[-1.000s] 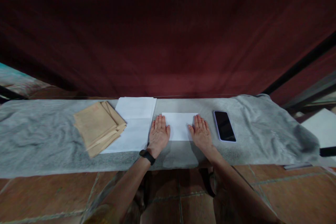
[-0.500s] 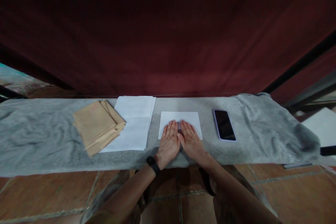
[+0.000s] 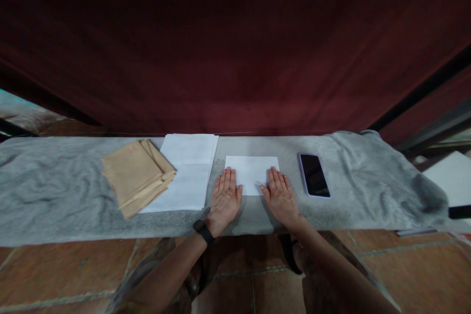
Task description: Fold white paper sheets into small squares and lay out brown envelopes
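Note:
A white sheet of paper (image 3: pixel 252 171), which looks folded, lies on the grey cloth in front of me. My left hand (image 3: pixel 225 201) rests flat over its left edge, fingers stretched out and thumb out to the side. Over the right edge lies my right hand (image 3: pixel 280 197), also flat, with its thumb apart from the fingers. Neither hand grips anything. The near corners of the paper are partly covered by the hands. To the left is a stack of larger white sheets (image 3: pixel 189 181), with a crease line across the top one.
Brown paper envelopes (image 3: pixel 134 171) lie in a pile partly over the white stack. A phone (image 3: pixel 315 175) in a light purple case lies right of my hands. Grey cloth (image 3: pixel 356 181) covers the narrow bench; a dark red curtain (image 3: pixel 235 59) hangs behind it.
My hands have slid apart from the middle of the paper, the left to its left edge and the right to its right edge. The paper stays nearly in place.

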A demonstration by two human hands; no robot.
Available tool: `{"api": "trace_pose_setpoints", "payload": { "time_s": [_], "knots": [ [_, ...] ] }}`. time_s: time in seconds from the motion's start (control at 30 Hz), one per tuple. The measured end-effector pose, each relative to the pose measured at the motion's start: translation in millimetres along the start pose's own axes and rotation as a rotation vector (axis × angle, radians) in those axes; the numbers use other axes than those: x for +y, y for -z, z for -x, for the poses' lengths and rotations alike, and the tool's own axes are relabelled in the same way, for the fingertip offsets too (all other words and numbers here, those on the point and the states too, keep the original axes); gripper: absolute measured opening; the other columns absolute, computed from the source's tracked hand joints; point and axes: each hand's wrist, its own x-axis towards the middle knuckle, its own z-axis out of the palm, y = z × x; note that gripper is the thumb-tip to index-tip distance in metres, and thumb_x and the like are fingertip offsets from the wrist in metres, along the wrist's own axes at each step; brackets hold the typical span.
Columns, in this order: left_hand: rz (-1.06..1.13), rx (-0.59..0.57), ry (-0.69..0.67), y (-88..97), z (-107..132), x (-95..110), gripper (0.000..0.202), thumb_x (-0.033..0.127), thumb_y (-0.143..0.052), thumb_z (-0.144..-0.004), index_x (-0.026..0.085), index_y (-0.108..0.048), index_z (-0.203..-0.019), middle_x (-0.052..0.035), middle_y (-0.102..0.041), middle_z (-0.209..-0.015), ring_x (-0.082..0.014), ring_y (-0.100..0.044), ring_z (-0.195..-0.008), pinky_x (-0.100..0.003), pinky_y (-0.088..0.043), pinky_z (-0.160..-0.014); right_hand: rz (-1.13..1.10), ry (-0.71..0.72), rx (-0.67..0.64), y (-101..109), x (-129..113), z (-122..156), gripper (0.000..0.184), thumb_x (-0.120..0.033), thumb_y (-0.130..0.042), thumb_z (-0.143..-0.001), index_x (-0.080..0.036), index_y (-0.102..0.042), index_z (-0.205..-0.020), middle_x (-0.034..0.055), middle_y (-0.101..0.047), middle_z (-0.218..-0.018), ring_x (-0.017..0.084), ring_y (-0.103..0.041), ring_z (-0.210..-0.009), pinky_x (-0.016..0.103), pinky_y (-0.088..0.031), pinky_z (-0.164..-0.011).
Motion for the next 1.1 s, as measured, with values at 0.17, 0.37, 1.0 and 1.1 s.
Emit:
{"api": "trace_pose_setpoints", "payload": {
  "time_s": [0.17,0.37,1.0,1.1],
  "knots": [
    [-0.022,0.014,0.023,5.7,1,-4,0.058,0.032,-0.031,-0.101,0.002,-0.038,-0.150,-0.0190,-0.034,-0.158,-0.0290,-0.029,-0.149,-0.047,-0.025,-0.123,0.032,-0.053,-0.010,0,12,3,0.062,-0.042,-0.032,-0.106,0.000,-0.036,-0.151,0.0230,-0.041,-0.154,0.033,-0.038,-0.144,0.049,-0.031,-0.117],
    [0.045,0.024,-0.059,8.9,-12,11,0.057,0.031,-0.029,-0.101,0.005,-0.034,-0.152,-0.0154,-0.033,-0.160,-0.0254,-0.023,-0.151,-0.046,-0.021,-0.125,-0.065,-0.097,-0.042,2,5,-16,0.060,-0.040,-0.024,-0.106,-0.004,-0.035,-0.152,0.0197,-0.039,-0.156,0.030,-0.035,-0.146,0.049,-0.030,-0.118],
    [0.063,-0.033,-0.050,-14.5,-54,24,0.056,0.023,-0.025,-0.100,0.007,-0.033,-0.153,-0.0145,-0.033,-0.160,-0.0240,-0.023,-0.151,-0.046,-0.021,-0.124,-0.113,-0.043,-0.103,-20,-26,-60,0.054,-0.036,-0.025,-0.106,-0.010,-0.045,-0.149,0.0154,-0.042,-0.155,0.027,-0.035,-0.146,0.048,-0.027,-0.119],
    [0.051,-0.030,-0.011,-13.6,-54,18,0.056,0.026,-0.027,-0.100,0.006,-0.034,-0.152,-0.0150,-0.032,-0.161,-0.0246,-0.023,-0.152,-0.046,-0.018,-0.124,-0.097,-0.046,-0.070,-23,-23,-60,0.054,-0.038,-0.027,-0.106,-0.011,-0.043,-0.150,0.0168,-0.042,-0.155,0.030,-0.037,-0.145,0.051,-0.028,-0.117]
  ]
}}
